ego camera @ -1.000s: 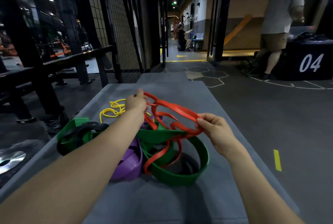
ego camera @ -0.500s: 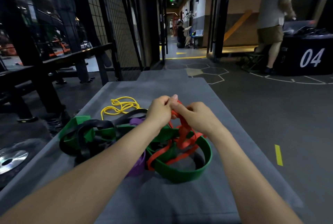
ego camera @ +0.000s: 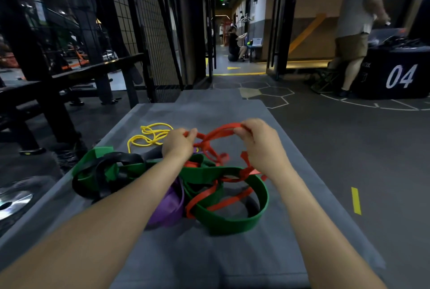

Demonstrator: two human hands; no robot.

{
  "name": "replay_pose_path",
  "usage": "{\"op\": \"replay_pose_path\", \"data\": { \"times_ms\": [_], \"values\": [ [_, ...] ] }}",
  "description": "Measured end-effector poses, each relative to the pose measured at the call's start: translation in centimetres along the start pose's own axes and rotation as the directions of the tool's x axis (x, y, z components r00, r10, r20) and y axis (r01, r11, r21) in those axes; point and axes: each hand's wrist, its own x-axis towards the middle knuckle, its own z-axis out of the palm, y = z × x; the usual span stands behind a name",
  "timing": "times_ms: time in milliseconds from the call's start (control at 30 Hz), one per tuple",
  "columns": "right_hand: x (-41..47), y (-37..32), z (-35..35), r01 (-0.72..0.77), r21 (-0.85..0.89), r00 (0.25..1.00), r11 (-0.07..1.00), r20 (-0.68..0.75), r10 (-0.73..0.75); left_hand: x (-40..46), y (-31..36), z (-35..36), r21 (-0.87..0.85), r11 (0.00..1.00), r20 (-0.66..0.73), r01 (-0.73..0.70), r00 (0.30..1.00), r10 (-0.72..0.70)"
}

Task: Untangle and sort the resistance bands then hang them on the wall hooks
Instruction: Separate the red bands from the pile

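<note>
Both hands are up on the thin red rubber resistance band [ego camera: 218,131], lifting a loop of it off the pile on the grey padded worktop [ego camera: 209,253]. The left hand [ego camera: 178,145] has its fingers pinched tight on the band's left end, and the right hand [ego camera: 258,142] has its fingers curled around the top of the arc, so the held stretch runs left to right between them.

The rest of that red band drops toward me and threads through the wide green flat loop band [ego camera: 232,219], right under the right wrist, so that hand is nearer the snag. Looks like 1 knot sits just right of the left fingers, but it's blurry.

The purple band [ego camera: 169,207], black band [ego camera: 109,163] and thin yellow band [ego camera: 149,137] lie left of it. No wall hooks in view.
</note>
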Motion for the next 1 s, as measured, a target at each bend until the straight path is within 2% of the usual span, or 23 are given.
{"op": "replay_pose_path", "data": {
  "times_ms": [67, 167, 233, 267, 333, 367, 400, 467, 533, 600, 733, 800, 867, 900, 933, 1000],
  "values": [
    [-0.1, 0.5, -0.4, 0.015, 0.122, 0.988, 0.992, -0.153, 0.004, 0.4, -0.8, -0.4, -0.050, 0.995, -0.034, 0.091, 0.995, -0.093],
    [-0.3, 2.0, -0.2, -0.027, 0.247, 0.937, 0.969, -0.333, 0.111, 0.1, -0.6, -0.5, -0.183, 0.968, -0.071, 0.169, 0.980, -0.185],
    [-0.4, 3.1, 0.4, -0.153, 0.296, 0.900, 0.943, -0.351, 0.257, -0.3, 0.0, -0.5, -0.354, 0.917, -0.081, 0.181, 0.971, -0.223],
    [-0.5, 4.0, 0.7, -0.262, 0.289, 0.891, 0.921, -0.295, 0.346, -0.5, 0.4, -0.4, -0.443, 0.882, -0.075, 0.159, 0.974, -0.213],
    [-1.0, 5.6, 1.1, -0.489, 0.096, 0.866, 0.867, -0.066, 0.496, -1.4, 1.0, -0.1, -0.546, 0.834, -0.056, 0.082, 0.989, -0.134],
    [-1.4, 6.1, 1.4, -0.540, -0.064, 0.839, 0.839, 0.033, 0.543, -2.0, 1.3, 0.0, -0.569, 0.821, -0.030, 0.054, 0.996, -0.087],
    [-1.7, 6.0, 1.6, -0.533, -0.229, 0.825, 0.815, 0.075, 0.560, -2.5, 1.4, 0.2, -0.582, 0.813, 0.000, 0.032, 0.999, -0.039],
    [-2.0, 4.9, 2.2, -0.380, -0.475, 0.893, 0.793, 0.036, 0.449, -3.3, 1.4, 0.7, -0.587, 0.810, 0.048, -0.004, 0.998, 0.039],
    [-1.9, 3.5, 3.0, -0.201, -0.544, 0.971, 0.814, -0.004, 0.237, -3.7, 1.5, 1.0, -0.584, 0.811, 0.071, -0.033, 0.993, 0.091],
    [-1.8, 2.0, 3.6, -0.083, -0.441, 0.993, 0.894, 0.039, 0.112, -3.8, 1.8, 1.1, -0.580, 0.813, 0.071, -0.059, 0.990, 0.122],
    [-1.3, 0.0, 3.9, -0.055, -0.144, 0.975, 0.988, 0.206, 0.085, -3.9, 2.1, 1.0, -0.530, 0.841, 0.068, -0.106, 0.984, 0.167],
    [-1.0, 0.3, 3.2, -0.079, -0.072, 0.931, 0.994, 0.351, 0.099, -3.9, 1.9, 0.9, -0.541, 0.836, 0.087, -0.090, 0.983, 0.162],
    [-1.1, 0.9, 1.8, -0.143, -0.085, 0.849, 0.986, 0.501, 0.167, -3.8, 1.7, 1.0, -0.561, 0.825, 0.098, -0.070, 0.984, 0.150],
    [-1.2, 1.1, 1.1, -0.194, -0.044, 0.831, 0.980, 0.524, 0.188, -3.8, 1.7, 0.9, -0.563, 0.824, 0.101, -0.067, 0.984, 0.148],
    [-1.4, 1.2, 0.6, -0.253, 0.038, 0.849, 0.967, 0.487, 0.203, -3.7, 1.6, 1.0, -0.561, 0.825, 0.105, -0.067, 0.983, 0.151],
    [-1.4, 1.4, 0.3, -0.275, 0.133, 0.944, 0.952, 0.227, 0.241, -3.8, 1.8, 1.2, -0.555, 0.829, 0.127, -0.069, 0.978, 0.167]
  ]
}}
